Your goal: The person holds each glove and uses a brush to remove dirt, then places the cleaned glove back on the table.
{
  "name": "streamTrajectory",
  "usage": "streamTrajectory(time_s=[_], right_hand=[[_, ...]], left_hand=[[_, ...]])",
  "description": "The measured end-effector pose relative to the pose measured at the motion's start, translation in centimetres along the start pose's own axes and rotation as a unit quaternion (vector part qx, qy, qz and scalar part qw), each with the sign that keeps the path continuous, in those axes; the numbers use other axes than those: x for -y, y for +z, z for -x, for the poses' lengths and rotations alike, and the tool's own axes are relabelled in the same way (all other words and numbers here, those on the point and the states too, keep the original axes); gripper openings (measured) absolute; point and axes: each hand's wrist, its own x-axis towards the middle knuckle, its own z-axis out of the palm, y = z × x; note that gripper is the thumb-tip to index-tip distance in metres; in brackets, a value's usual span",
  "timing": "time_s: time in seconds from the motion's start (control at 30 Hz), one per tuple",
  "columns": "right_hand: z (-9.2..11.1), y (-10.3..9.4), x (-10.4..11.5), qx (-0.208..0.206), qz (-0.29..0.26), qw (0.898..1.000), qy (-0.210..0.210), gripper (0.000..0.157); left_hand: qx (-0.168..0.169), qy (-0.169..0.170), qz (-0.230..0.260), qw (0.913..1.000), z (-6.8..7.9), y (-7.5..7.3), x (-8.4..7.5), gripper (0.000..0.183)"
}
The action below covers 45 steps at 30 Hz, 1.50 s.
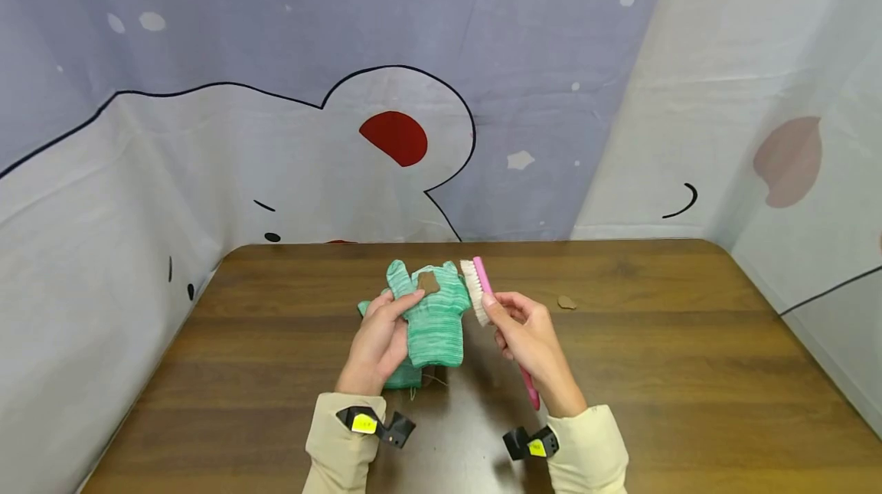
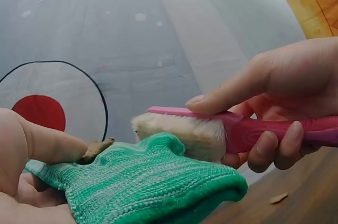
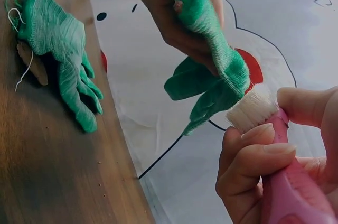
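Observation:
My left hand (image 1: 372,348) grips a green-and-white knit glove (image 1: 436,337), its thumb pressing near a flat brown flake (image 1: 428,282) on the glove. My right hand (image 1: 537,345) holds a pink-handled scrub brush (image 1: 482,276), thumb along the back of its head. The pale bristles (image 2: 179,131) face the glove, right at its edge in the right wrist view. A second green glove (image 3: 58,39) lies on the table below the left hand, mostly hidden in the head view. Loose white threads trail from its cuff.
On the wooden table (image 1: 689,371), a small brown flake (image 1: 566,302) lies beyond the right hand. Another brown piece (image 3: 33,64) sits beside the second glove's cuff. A printed curtain (image 1: 537,96) hangs behind the table's far edge.

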Motion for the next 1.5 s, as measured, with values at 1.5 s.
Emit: streamTrajectory(time_s=[1.5], right_hand=[[1.1,1.5,-0.1,-0.065,0.233,0.960,-0.143,0.032]], left_hand=[[-0.084,0.073,-0.096,0.9892,-0.2,2.1,1.7,0.014]])
